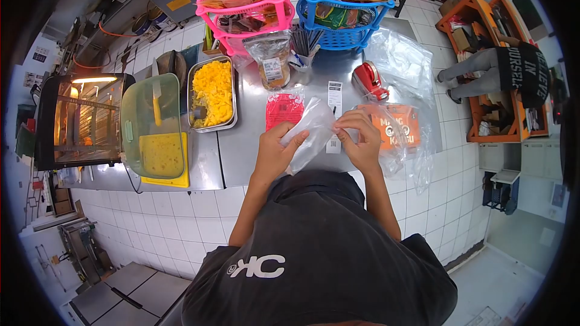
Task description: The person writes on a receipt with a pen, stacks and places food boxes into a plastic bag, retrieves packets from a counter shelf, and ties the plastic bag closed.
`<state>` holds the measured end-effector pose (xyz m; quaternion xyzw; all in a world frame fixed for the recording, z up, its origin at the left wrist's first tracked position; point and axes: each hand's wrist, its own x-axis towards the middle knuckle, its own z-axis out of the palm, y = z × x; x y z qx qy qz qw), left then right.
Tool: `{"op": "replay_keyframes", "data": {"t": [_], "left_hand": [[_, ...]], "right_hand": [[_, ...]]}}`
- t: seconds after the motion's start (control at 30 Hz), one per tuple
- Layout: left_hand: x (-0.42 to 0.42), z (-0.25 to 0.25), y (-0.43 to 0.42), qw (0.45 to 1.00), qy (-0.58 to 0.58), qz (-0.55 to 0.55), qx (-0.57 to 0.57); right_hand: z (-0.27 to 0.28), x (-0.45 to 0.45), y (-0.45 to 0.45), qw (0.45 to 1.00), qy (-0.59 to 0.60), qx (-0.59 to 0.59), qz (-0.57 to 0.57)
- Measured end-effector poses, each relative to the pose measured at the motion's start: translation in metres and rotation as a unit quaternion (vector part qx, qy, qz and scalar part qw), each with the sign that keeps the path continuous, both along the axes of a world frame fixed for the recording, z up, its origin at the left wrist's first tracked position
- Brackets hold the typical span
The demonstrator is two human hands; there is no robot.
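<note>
Beside the red packet (283,108), my left hand (276,150) and right hand (362,143) are pinching a bag (310,134); overpulling may tear it.

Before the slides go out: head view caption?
Left hand and right hand hold a translucent plastic bag over a metal table, a tray of yellow food to the left.

Two bare hands, the left hand (275,151) and the right hand (360,142), share one clear, thin plastic bag (313,128). There are two openwork plastic basket stacks: one pink stack (282,11) and one blue stack (332,40). Count one rectangular steel tray (234,102), one red tape dispenser (370,79), one flat pinkish-red packet (284,115), one narrow white paper slip (336,92), one yellow cutting board (182,181) and one co-worker (521,73).
</note>
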<state>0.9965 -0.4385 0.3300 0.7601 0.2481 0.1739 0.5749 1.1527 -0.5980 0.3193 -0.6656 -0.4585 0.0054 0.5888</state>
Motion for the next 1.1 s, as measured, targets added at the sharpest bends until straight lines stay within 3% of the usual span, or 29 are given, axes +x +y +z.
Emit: {"op": "replay_keyframes", "data": {"t": [0.17,0.3,0.37,0.47,0.57,0.87,1.1], "left_hand": [[0.0,0.006,-0.001,1.0,0.0,0.009,-0.005],[-0.001,0.005,0.003,0.999,-0.022,-0.01,0.032],[-0.002,0.004,0.005,0.997,-0.029,-0.027,0.061],[-0.002,0.007,0.004,0.993,-0.046,-0.083,0.073],[-0.002,0.014,0.002,0.993,-0.031,-0.09,0.063],[0.002,0.011,0.005,0.992,-0.011,-0.099,0.08],[0.003,0.012,0.005,0.992,-0.003,-0.081,0.093]], "right_hand": [[-0.002,0.0,-0.006,0.986,0.156,0.001,0.06],[-0.001,0.007,-0.004,0.98,0.151,0.028,0.128],[0.002,0.001,0.001,0.93,0.358,0.048,0.066],[0.022,0.002,0.009,0.947,0.317,-0.051,0.021],[0.022,0.005,0.01,0.962,0.262,-0.069,0.023],[0.014,0.008,0.014,0.994,0.091,-0.04,-0.033],[0.009,0.01,0.012,0.997,0.067,-0.035,-0.016]]}}
